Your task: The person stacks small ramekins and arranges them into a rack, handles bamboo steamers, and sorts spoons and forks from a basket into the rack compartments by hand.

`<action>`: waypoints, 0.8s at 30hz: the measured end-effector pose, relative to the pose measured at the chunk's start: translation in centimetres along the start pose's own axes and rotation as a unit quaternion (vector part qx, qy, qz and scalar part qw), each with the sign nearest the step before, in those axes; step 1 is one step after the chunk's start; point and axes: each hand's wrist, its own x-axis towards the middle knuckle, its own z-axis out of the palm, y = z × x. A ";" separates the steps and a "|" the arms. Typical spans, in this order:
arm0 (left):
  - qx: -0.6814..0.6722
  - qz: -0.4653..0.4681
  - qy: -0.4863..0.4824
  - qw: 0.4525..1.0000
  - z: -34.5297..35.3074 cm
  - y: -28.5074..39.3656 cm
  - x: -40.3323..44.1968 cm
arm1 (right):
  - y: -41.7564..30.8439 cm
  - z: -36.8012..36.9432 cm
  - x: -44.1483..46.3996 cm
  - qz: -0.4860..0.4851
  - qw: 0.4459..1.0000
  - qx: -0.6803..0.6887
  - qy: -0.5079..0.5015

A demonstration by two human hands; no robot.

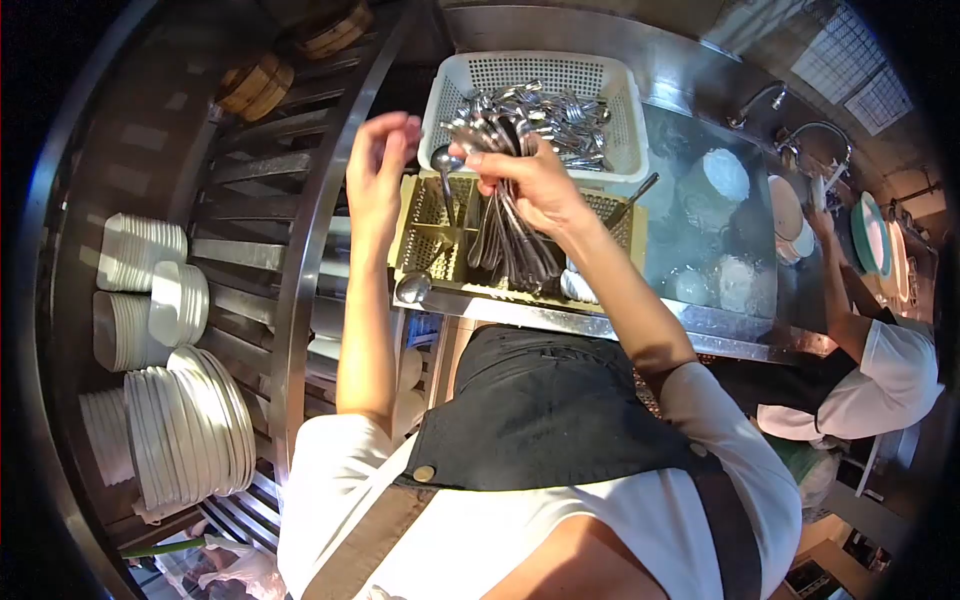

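Clasping a cutlery bundle (508, 245) tightly, the right hand (530, 183) is over the yellow caddy (411, 212); the left hand (380, 170), loosely open, is empty. A ladle (447, 160) stands between, a white basket (540, 70) beyond.

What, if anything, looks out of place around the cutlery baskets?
One ladle looks odd: its bowl sits at the near left corner of the yellow basket, apparently outside the compartments. Nothing else stands out.
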 end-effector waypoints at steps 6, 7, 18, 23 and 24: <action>-0.033 -0.164 -0.173 0.971 -1.9 -7.5 -7.4 | 7.1 0.2 1.3 -0.114 0.975 -0.169 0.090; -0.026 -0.164 -0.192 0.967 -0.9 -7.5 -7.7 | 7.9 0.3 1.3 -0.144 0.954 -0.239 0.113; 0.180 -0.008 -0.145 0.973 2.1 -13.5 -9.2 | 9.3 -0.8 -1.9 -0.195 0.893 -0.391 0.105; 0.126 -0.045 -0.143 0.981 3.0 -14.1 -9.4 | 7.5 -2.6 -2.8 -0.227 0.735 -0.633 0.092; 0.160 0.013 -0.151 0.975 3.1 -14.4 -9.6 | 7.7 -2.8 -2.9 -0.189 0.750 -0.629 0.073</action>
